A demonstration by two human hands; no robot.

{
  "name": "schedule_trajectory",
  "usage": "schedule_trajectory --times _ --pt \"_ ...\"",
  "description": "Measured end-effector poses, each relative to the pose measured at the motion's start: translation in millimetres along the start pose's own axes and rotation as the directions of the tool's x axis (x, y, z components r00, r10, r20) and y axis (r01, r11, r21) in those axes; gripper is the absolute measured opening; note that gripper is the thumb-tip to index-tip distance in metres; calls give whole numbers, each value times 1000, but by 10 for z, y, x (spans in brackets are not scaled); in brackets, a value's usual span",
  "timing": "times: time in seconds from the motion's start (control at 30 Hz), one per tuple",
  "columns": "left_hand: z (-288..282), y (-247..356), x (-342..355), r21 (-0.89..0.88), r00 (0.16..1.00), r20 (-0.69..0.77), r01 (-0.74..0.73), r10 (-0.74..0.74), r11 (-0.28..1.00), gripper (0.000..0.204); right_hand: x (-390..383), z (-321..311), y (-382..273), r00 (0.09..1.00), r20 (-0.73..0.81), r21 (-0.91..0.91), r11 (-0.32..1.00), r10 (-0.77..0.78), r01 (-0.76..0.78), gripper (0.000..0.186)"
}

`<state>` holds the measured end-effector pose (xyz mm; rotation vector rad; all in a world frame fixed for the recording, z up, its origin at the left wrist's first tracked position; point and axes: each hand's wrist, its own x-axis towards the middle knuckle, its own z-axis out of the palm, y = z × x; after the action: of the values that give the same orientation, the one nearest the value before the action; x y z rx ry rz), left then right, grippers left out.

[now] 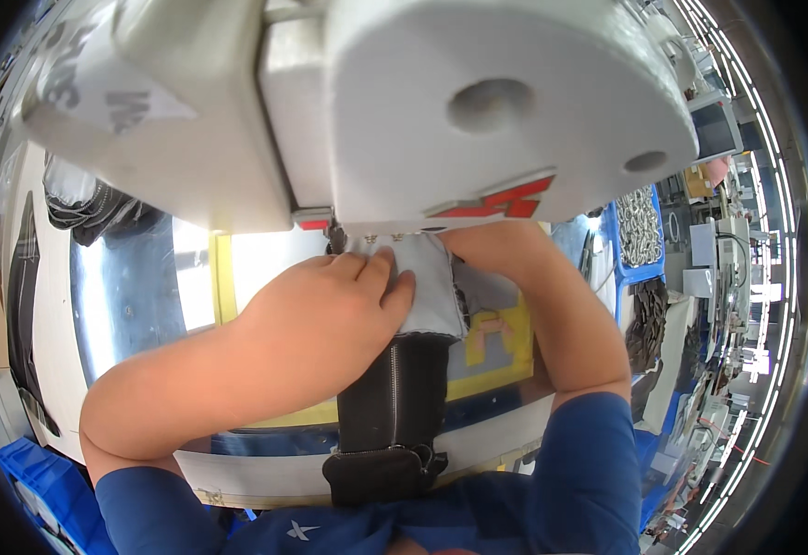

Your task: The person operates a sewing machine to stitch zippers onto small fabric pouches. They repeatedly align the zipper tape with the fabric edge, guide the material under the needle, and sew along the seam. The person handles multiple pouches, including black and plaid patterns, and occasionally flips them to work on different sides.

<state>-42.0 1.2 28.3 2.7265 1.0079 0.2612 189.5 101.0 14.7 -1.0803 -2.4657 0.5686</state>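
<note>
My left hand (348, 305) lies on a light grey fabric piece (436, 296) beneath the white sewing machine head (505, 111), its fingers apart and pressing flat. My right hand (482, 240) is at the fabric's upper right edge, just under the head, with its fingertips hidden. From below the grey fabric a black strip with a zipper (393, 388) runs down toward me to a small black pouch-like part (371, 476) at the table's near edge. Small metal parts under the head are too small to make out.
A yellow-taped plate (496, 356) surrounds the work. Dark fabric bundles (94, 208) and long black pieces (24, 305) are at left, a blue crate (48, 490) below them. At right are a blue tray of metal hardware (638, 222), dark pieces (647, 324) and more workstations.
</note>
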Motion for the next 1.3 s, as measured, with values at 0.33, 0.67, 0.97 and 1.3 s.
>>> schedule_trajectory --times 0.33,0.67,0.97,1.3 --pt "-112 43 -69 128 985 162 30 -51 991 53 51 165 -123 940 222 -173 959 259 -224 32" --pt "-105 33 -63 171 987 158 -10 -17 985 53 -67 211 6 995 11 -109 989 100 -98 29" --pt "-116 55 -74 194 980 196 -8 -31 981 55 15 108 -167 908 265 -193 940 325 -280 38" --pt "-111 106 -46 195 974 217 25 -68 980 64 24 152 -84 999 28 -41 999 25 -23 32"
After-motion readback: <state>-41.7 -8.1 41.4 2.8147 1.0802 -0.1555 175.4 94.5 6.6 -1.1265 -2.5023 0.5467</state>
